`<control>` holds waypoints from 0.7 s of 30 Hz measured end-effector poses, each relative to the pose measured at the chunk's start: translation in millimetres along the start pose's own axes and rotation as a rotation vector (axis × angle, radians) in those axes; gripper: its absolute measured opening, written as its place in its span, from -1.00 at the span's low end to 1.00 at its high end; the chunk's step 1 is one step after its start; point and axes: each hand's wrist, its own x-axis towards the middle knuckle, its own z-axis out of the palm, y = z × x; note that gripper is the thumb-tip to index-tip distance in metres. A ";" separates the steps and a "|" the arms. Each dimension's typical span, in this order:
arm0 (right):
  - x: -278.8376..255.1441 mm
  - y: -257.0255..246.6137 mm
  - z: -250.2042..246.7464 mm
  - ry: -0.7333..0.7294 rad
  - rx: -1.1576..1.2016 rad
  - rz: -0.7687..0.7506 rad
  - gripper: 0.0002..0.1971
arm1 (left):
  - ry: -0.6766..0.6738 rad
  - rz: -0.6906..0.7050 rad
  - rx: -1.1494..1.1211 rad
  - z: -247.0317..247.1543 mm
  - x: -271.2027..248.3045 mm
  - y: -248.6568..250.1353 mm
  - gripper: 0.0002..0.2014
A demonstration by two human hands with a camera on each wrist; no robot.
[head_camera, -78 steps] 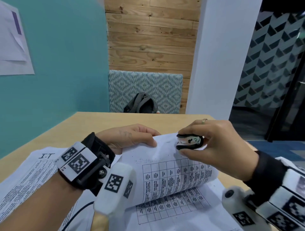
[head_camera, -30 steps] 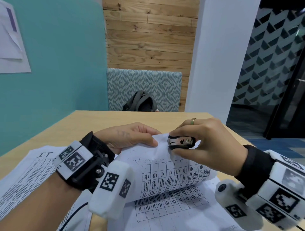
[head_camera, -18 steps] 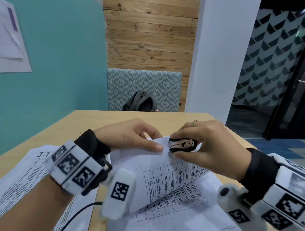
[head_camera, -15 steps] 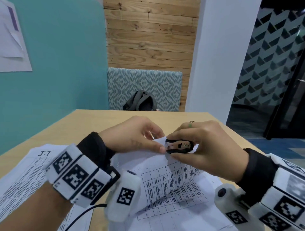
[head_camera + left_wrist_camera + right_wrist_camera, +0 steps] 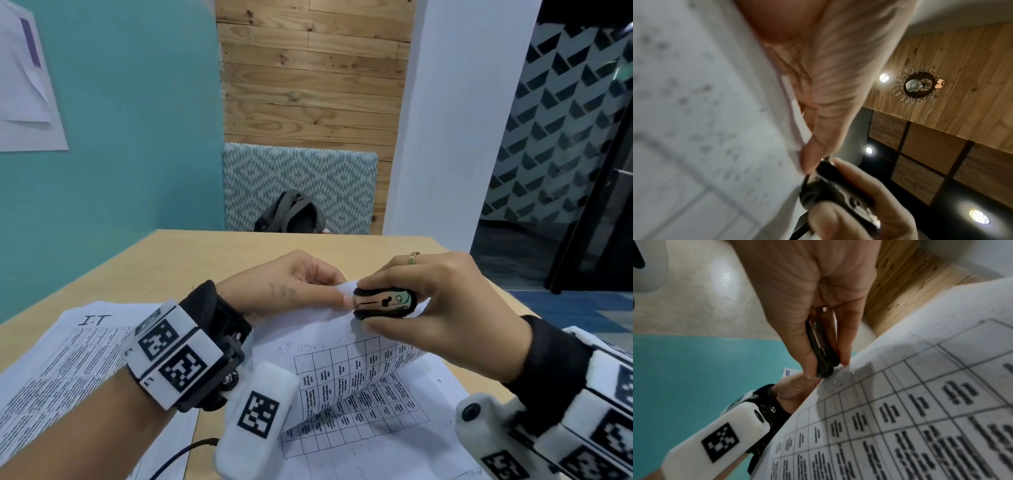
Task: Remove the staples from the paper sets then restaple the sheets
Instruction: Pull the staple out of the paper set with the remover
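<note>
The tabletop (image 5: 212, 253) carries printed sheets; the paper set (image 5: 342, 363) being worked on is lifted off it, curled upward, its top corner between the two hands. The likeliest failure is a torn corner: the staple remover (image 5: 385, 303) sits right at the paper's edge, and a pull with the teeth only half under the staple, or with the sheets gripped loosely, would rip the paper; the staple itself cannot be made out. The left hand (image 5: 291, 287) pinches the corner, thumb on top and fingers curled behind, fingertip touching the remover's nose; the right hand (image 5: 442, 308) is curled round the remover, thumb below and fingers above, squeezing it nearly closed against that corner.
</note>
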 end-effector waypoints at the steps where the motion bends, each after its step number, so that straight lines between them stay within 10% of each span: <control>1: -0.3 0.4 0.2 0.007 -0.005 0.001 -0.76 | 0.022 0.007 0.002 1.7 1.4 -0.7 -0.84; 21: -23.3 13.5 -4.0 0.028 -0.009 0.185 -0.76 | 0.190 -0.089 0.192 -17.6 -1.5 -3.4 -0.79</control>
